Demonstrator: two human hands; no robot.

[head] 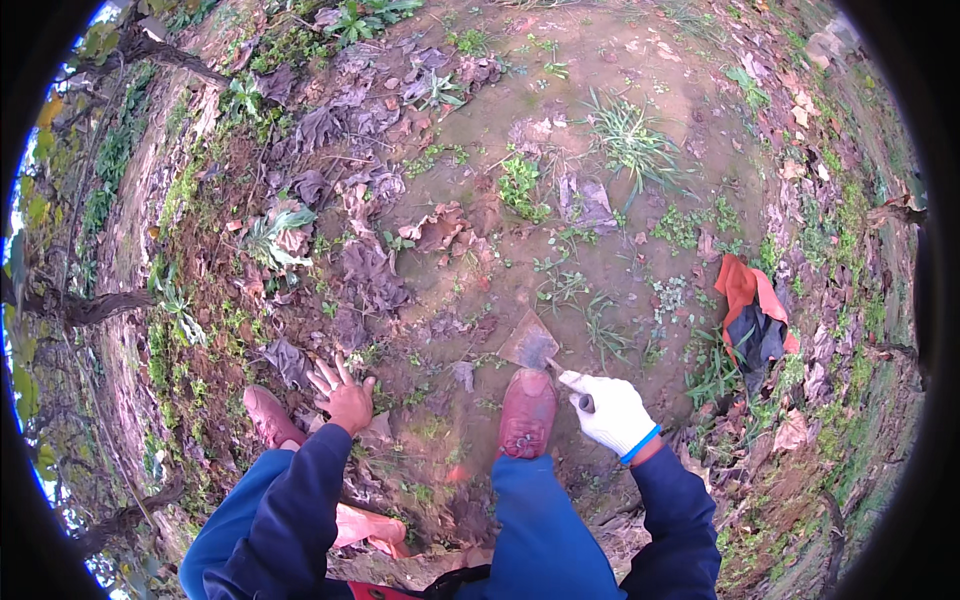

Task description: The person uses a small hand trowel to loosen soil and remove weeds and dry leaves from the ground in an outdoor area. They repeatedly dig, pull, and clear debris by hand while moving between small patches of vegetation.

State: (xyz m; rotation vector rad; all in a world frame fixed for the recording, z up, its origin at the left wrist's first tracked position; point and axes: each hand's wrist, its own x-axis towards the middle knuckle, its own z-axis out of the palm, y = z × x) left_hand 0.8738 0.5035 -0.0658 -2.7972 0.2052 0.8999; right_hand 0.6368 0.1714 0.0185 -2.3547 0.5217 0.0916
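My right hand (611, 412), in a white knit glove with a blue cuff, grips the handle of a small trowel. The trowel's flat, squarish metal blade (530, 341) lies at the ground just beyond the toe of my right shoe (527, 416). My bare left hand (345, 397) has its fingers spread and holds nothing. It is over leaf litter and low weeds beside my left shoe (270, 416); whether the palm presses on the soil cannot be seen. Small green weeds (604, 326) grow to the right of the blade.
A grass tuft (636, 142) and a leafy weed (521, 187) grow farther ahead. Dry leaves (375, 274) cover the left side. An orange and dark cloth or bag (754, 315) lies on the right. Woody vine trunks (112, 306) stand along the left edge.
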